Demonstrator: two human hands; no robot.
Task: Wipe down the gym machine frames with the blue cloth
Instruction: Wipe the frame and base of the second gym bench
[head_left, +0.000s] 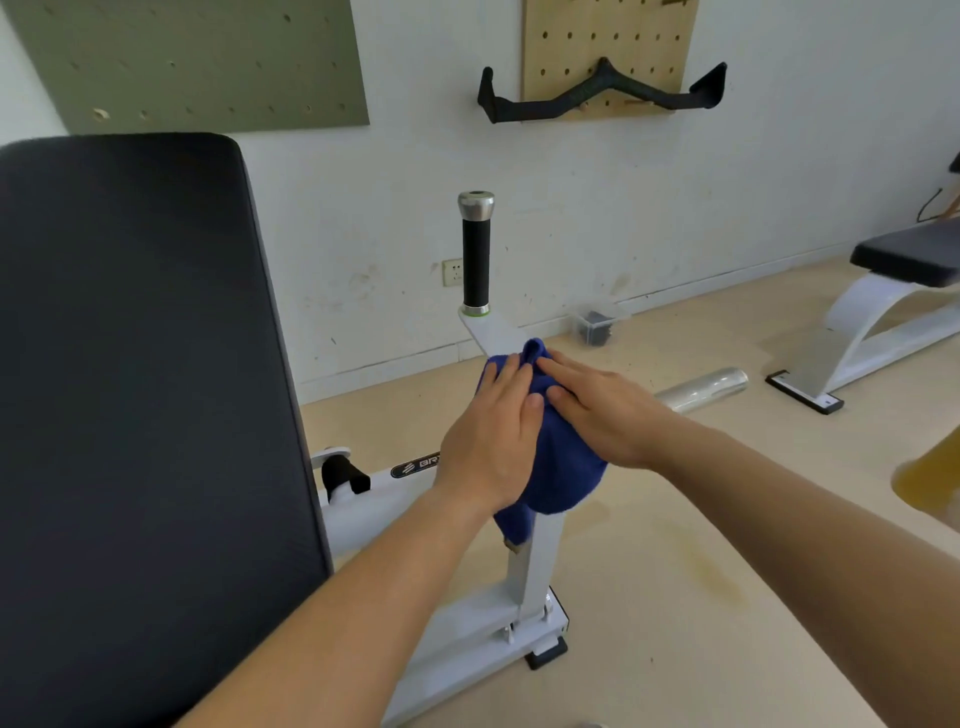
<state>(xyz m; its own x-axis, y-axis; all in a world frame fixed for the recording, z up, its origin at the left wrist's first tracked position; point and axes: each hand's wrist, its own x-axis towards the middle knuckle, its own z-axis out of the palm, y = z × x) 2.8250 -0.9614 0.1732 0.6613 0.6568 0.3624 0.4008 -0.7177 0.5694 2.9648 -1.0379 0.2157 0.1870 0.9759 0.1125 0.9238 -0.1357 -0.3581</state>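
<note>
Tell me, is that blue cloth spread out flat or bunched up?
Bunched up. The blue cloth drapes in folds over the white frame arm, left hand and right hand pressing it with straight fingers.

White wall (623, 208), scuffed low down, w/ socket (453, 272) near skirting. Green pegboard (197, 57) top L; wood pegboard (608, 47) top centre w/ black bar (597, 96) hung on it. Beige floor (727, 571), yellowish stains. Clear tub (597, 325) by wall, shiny roll (704, 387) on floor, black-padded bench (909, 254) far R. Even, soft light.
</note>
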